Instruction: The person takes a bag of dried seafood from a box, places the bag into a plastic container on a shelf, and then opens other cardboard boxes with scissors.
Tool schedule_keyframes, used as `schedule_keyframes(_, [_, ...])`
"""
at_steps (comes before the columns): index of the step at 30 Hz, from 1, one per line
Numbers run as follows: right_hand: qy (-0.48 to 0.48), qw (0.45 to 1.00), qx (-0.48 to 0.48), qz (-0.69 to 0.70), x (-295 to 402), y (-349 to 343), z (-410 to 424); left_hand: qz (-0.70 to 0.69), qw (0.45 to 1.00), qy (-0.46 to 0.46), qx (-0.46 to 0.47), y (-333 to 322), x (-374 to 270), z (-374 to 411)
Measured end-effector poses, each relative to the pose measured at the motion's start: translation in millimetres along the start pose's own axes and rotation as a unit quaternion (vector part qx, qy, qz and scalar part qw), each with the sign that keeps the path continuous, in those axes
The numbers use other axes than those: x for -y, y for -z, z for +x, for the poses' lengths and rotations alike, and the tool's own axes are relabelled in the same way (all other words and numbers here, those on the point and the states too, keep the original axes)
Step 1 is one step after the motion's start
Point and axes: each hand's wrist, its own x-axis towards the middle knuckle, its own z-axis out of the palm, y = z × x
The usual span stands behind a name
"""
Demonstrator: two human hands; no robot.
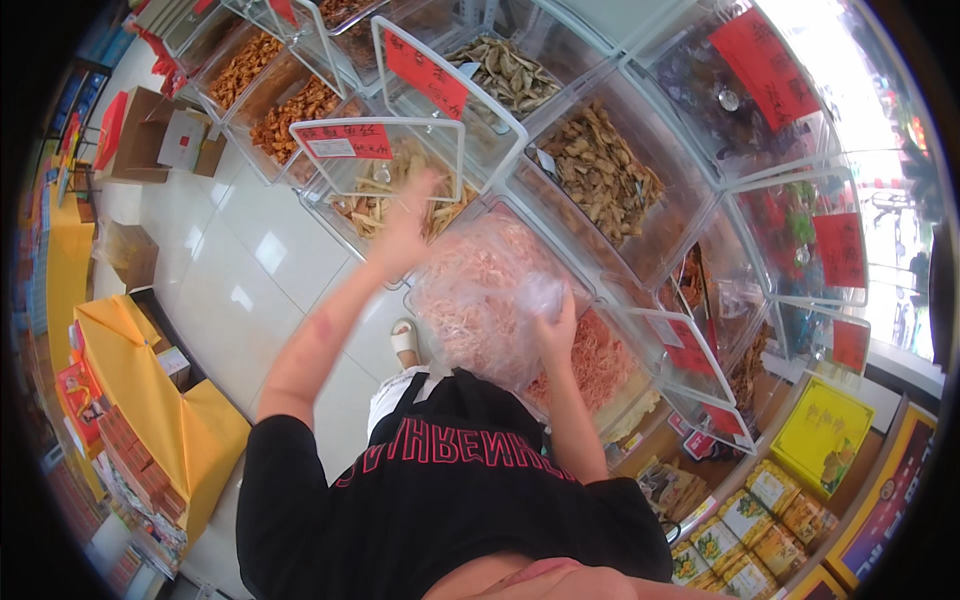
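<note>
A large clear plastic bag (480, 292) full of pale pink dried shreds bulges in front of my body, over the row of bins. Its bunched upper plastic is in my right hand (555, 326), with the fingers closed around it. Blurred by motion, my left hand (409, 225) is to the left of the bag, above a clear bin of pale dried strips (360, 214). Its fingers look extended and nothing shows in them. Darker pink shreds (600, 364) lie beneath and beside my right wrist.
Raised clear lids (452, 154) with red handwritten signs stand around the bins. Behind are bins of small dried fish (510, 75) and brown dried pieces (600, 172). Left are a tiled floor (255, 247), cardboard boxes (135, 142) and a yellow-draped table (202, 427). Packaged goods (750, 517) sit lower right.
</note>
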Motion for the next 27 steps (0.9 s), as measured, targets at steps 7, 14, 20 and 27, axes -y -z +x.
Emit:
schedule_keyframes(7, [-0.14, 0.932, -0.131, 0.306, -12, 14, 18, -0.095, 0.915, -0.008, 0.392, -119, -101, -18])
schedule_keyframes(14, [0.202, 0.97, 0.042, -0.13, 26, 23, 1, -0.186, 0.963, -0.163, 0.104, -152, -108, -33])
schedule_keyframes(20, [-0.321, 0.921, -0.047, 0.216, 87, 36, 17, -0.064, 0.969, -0.139, 0.196, -190, -81, -39])
schedule_keyframes(27, [0.116, 0.899, 0.013, -0.423, -107, 57, 88, -0.221, 0.94, 0.116, 0.231, -190, -82, -45])
